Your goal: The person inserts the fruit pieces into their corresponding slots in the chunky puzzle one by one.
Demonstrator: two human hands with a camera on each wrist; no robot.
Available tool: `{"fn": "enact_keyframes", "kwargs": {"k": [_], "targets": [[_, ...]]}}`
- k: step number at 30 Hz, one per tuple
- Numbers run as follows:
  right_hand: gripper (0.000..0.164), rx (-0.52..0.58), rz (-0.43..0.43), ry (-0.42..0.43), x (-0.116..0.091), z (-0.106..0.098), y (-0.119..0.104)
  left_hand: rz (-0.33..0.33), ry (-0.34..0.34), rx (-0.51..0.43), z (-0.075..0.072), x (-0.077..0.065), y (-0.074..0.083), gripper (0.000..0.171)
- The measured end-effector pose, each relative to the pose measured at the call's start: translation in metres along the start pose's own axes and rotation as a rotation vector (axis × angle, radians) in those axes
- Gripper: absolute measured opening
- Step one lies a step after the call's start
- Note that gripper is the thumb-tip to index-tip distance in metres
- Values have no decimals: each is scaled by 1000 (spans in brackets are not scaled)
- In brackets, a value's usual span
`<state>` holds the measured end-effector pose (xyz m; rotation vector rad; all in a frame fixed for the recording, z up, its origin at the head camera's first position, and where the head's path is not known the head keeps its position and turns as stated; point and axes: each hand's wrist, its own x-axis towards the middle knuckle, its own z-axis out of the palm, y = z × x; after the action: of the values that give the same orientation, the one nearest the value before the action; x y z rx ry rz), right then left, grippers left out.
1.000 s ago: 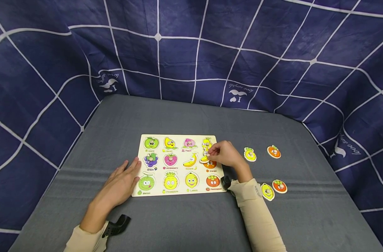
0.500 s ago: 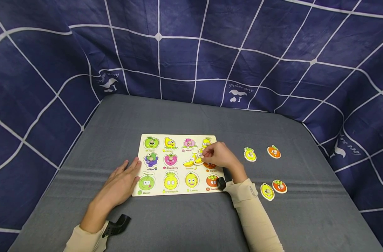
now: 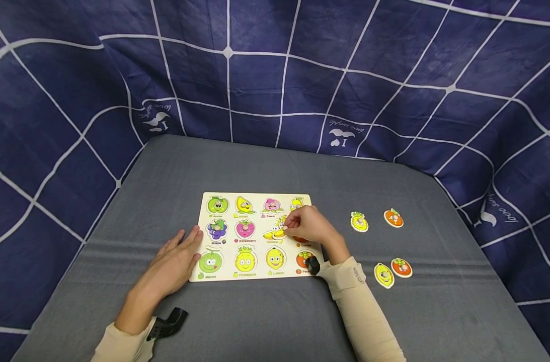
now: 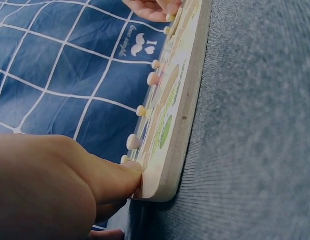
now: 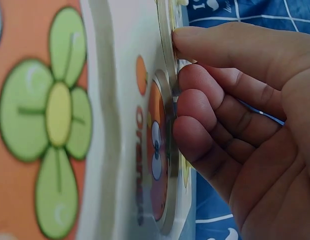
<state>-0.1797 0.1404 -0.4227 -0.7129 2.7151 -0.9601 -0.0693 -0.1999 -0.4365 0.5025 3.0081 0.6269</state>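
Observation:
A wooden fruit puzzle board lies on the grey surface. My right hand pinches a yellow banana piece over the printed banana spot in the middle row; whether it lies flat there is hard to tell. In the right wrist view, thumb and fingertips meet at the piece's edge, above the orange spot. My left hand rests with fairly straight fingers at the board's left edge. Its thumb touches the board's corner in the left wrist view. Knobbed apple, grape and strawberry pieces sit in the board.
Right of the board lie loose pieces: a pineapple, an orange, a lemon and a persimmon. A blue checked cloth rises behind and at both sides.
My right hand has carried the banana piece left, from near the orange spot to over the banana spot. The left hand and the loose pieces stay where they were.

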Motion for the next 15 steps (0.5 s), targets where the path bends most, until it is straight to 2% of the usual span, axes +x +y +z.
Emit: {"fn": "enact_keyframes", "kwargs": {"k": [15], "targets": [[10, 29, -14, -6, 3, 9, -11, 0, -3, -1, -1, -1, 1, 51]]}}
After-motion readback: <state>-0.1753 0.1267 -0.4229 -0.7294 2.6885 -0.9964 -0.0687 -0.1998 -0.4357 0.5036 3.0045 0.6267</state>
